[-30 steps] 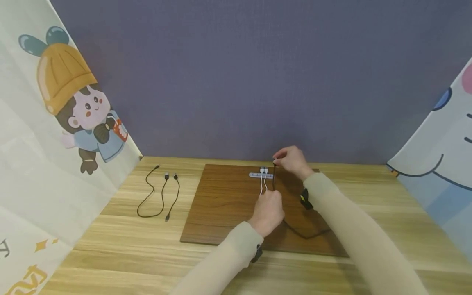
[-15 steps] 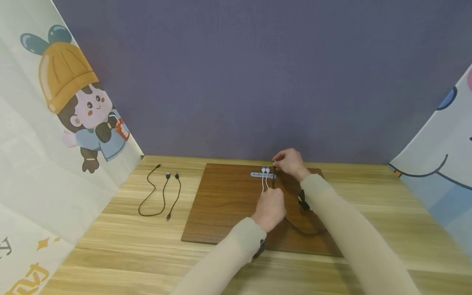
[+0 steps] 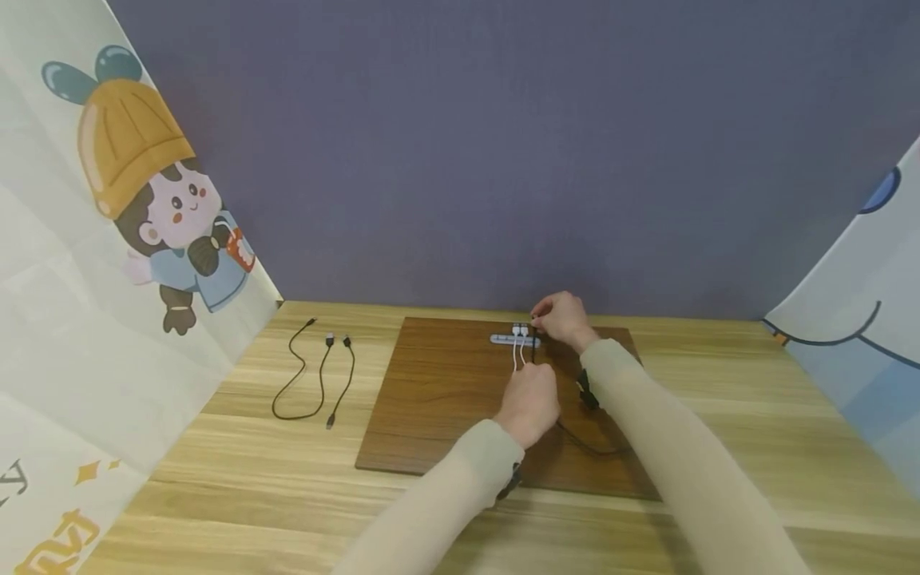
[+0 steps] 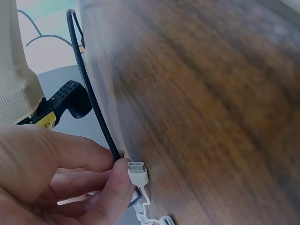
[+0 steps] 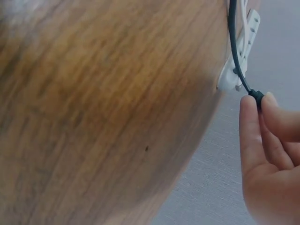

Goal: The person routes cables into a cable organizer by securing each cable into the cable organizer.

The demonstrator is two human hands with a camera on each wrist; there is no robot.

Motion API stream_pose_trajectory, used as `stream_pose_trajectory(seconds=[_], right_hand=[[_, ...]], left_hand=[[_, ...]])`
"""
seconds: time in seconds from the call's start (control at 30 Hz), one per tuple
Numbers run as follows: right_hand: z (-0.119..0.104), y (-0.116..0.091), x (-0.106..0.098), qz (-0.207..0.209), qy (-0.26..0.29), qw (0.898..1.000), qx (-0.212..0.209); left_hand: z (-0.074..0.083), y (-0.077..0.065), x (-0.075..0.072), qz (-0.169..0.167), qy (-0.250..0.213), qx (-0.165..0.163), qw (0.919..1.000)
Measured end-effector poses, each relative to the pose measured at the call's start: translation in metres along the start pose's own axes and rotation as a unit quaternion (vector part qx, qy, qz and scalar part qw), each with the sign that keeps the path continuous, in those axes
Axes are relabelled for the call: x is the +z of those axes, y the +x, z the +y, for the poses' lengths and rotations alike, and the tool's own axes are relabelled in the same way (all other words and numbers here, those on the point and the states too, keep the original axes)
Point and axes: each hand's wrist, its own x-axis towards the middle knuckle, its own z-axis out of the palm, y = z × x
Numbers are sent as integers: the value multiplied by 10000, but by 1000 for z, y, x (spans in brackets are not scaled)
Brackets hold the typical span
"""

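A black cable (image 5: 232,28) is stretched between both hands above the brown board. Thumb and fingers of my right hand (image 3: 565,321) pinch its black plug end (image 5: 256,95), just beyond a white cable clip strip (image 3: 501,339). Lower down, my left hand (image 3: 529,402) pinches the same cable between thumb and forefinger, as the left wrist view shows. In the right wrist view the cable passes right at the near end of the strip. Two white cables (image 3: 514,357) sit side by side in the strip, and a white USB-C plug (image 4: 138,176) lies beside my left thumb.
The brown wooden board (image 3: 424,399) lies on a light wood table (image 3: 237,495). Left of it are two loose black cables, a longer one (image 3: 321,391) and a shorter one (image 3: 350,375). A grey-purple partition (image 3: 460,160) stands behind, with printed side panels.
My right hand has come slightly down and left relative to the strip, bringing the black cable over its right end. The head view has shifted a little; the left hand keeps its hold.
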Motion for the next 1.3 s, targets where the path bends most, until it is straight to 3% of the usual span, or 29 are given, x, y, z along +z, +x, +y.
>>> stream_pose_trajectory(seconds=[0.23,0.47,1.3], right_hand=[[-1,0,5,62,-383,9992,-70],[-2,0,10,32,-853,9963,-89],[3,2,13,-114,-1074,9942,-30]], left_hand=[[3,0,0,3,306,104,9995],[7,-3,-2,-106,367,-1,9993],[10,1,5,-48,620,50,9980]])
